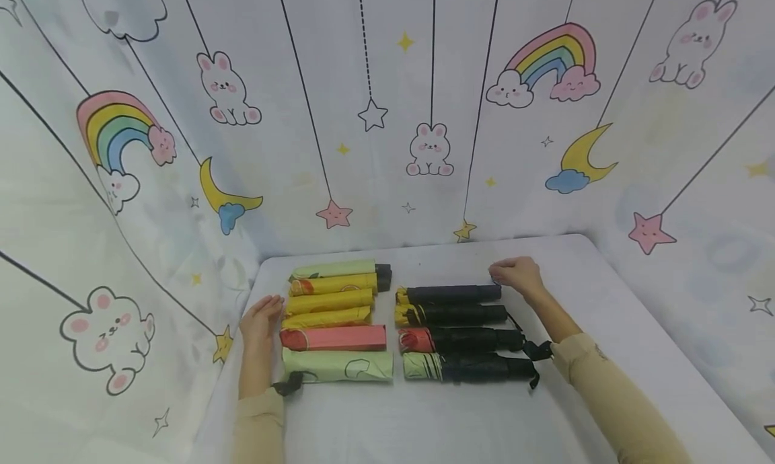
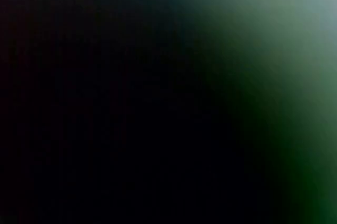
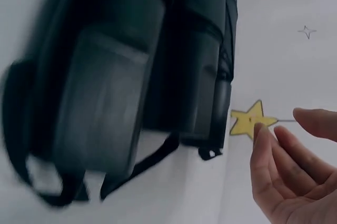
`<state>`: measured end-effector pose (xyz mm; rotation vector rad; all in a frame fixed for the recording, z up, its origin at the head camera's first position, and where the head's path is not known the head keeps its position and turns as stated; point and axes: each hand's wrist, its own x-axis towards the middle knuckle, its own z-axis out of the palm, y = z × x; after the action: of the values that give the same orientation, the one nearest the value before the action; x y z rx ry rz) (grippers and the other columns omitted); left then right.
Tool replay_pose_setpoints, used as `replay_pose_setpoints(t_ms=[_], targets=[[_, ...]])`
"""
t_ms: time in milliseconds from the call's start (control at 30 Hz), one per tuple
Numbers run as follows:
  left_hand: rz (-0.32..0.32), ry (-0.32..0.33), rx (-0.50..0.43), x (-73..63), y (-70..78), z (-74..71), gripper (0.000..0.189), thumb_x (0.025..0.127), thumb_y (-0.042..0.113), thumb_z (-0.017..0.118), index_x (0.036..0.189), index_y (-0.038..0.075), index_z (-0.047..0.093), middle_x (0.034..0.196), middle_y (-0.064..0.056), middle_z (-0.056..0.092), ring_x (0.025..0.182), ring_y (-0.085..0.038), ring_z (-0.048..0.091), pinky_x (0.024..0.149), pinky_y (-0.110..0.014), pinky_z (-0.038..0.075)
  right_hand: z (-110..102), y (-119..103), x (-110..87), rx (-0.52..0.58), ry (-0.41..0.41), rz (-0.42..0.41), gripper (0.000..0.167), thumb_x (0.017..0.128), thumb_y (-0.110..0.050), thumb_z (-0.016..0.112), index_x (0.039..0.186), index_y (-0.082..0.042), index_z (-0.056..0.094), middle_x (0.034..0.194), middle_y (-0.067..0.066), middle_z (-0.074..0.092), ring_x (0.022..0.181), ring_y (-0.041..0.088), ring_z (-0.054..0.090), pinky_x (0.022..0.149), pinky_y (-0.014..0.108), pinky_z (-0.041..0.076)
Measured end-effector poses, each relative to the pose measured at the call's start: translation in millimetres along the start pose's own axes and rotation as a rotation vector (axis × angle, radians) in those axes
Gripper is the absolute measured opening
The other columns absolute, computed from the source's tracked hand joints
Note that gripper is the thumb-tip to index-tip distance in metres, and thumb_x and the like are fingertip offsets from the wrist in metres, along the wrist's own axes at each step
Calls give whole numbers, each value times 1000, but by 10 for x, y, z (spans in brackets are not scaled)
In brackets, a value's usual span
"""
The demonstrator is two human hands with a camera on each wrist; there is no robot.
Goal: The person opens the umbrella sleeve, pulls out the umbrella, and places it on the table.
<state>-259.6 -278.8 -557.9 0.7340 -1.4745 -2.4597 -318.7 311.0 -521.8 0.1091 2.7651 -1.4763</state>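
Two columns of compact folding umbrellas and sleeve-like wrapped pieces lie on the white table. In the left column are a yellow piece [image 1: 329,302], a pink one [image 1: 333,338] and a pale green one [image 1: 339,366]. My left hand [image 1: 259,317] rests at that column's left ends, fingers loosely bent. Dark umbrellas with coloured ends fill the right column, such as the backmost umbrella [image 1: 454,294] and the front one [image 1: 484,368]. By the backmost umbrella's right end is my right hand [image 1: 517,274]. In the right wrist view its thumb stands apart from the bent fingers [image 3: 295,171], holding nothing. The left wrist view is dark and blurred.
Patterned white cloth [image 1: 381,181] with rabbits, stars and rainbows rises behind and beside the table [image 1: 424,423]. Dark straps [image 3: 152,163] hang from umbrella ends. Dark bands sit near each cuff, close to the front umbrellas.
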Motion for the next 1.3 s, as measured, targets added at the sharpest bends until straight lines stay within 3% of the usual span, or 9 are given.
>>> replay_pose_setpoints(t_ms=[100, 200, 367, 500, 667, 900, 1033, 1300], targets=[[27, 9, 26, 33, 81, 33, 39, 95, -12, 67, 131, -1, 59, 121, -12, 75, 120, -23, 70, 110, -34, 51, 110, -88, 50, 41, -12, -4, 40, 100, -26, 71, 124, 7, 72, 116, 22, 75, 102, 30, 77, 86, 33, 65], [31, -5, 63, 46, 164, 79, 39, 97, -9, 66, 134, -3, 58, 125, -14, 73, 124, -25, 67, 111, -34, 50, 227, -185, 106, 95, -44, -10, 38, 100, -24, 71, 123, 7, 72, 115, 22, 75, 101, 29, 77, 86, 32, 65], [6, -46, 129, 23, 289, 154, 43, 98, -8, 65, 140, -7, 54, 126, -15, 72, 130, -29, 63, 116, -37, 46, 396, -357, 174, 200, -90, -2, 36, 99, -17, 72, 121, 11, 71, 114, 27, 74, 101, 35, 76, 89, 41, 64], [-8, -29, 139, 27, 335, 190, 40, 97, -9, 64, 136, -6, 56, 117, -10, 75, 129, -28, 63, 116, -38, 46, 515, -484, 213, 204, -119, 7, 36, 98, -16, 73, 121, 11, 71, 113, 27, 75, 103, 38, 75, 92, 47, 62], [0, -16, 150, 144, 307, 170, 47, 100, -5, 62, 146, -9, 51, 114, -2, 76, 133, -26, 60, 114, -32, 47, 682, -611, 264, 175, -144, 11, 36, 99, -19, 72, 122, 10, 71, 114, 24, 75, 103, 35, 76, 89, 42, 64], [27, -47, 271, 314, 280, 217, 49, 103, 1, 61, 149, -6, 49, 151, -18, 55, 139, -28, 53, 115, -28, 46, 983, -779, 322, 181, -158, 62, 34, 97, -19, 75, 121, 6, 73, 112, 21, 77, 101, 31, 77, 90, 42, 64], [42, -52, 320, 366, 248, 265, 49, 102, 1, 63, 148, -8, 50, 151, -21, 53, 137, -30, 54, 114, -29, 47, 1171, -863, 393, 163, -174, 98, 32, 96, -20, 76, 118, 4, 75, 109, 19, 78, 98, 29, 77, 87, 40, 65], [29, -18, 419, 406, 232, 350, 47, 98, -1, 66, 144, -5, 56, 144, -16, 60, 121, -22, 63, 115, -36, 48, 1547, -925, 557, 92, -192, 195, 30, 93, -24, 80, 112, -1, 76, 103, 13, 78, 92, 24, 77, 81, 34, 66]])
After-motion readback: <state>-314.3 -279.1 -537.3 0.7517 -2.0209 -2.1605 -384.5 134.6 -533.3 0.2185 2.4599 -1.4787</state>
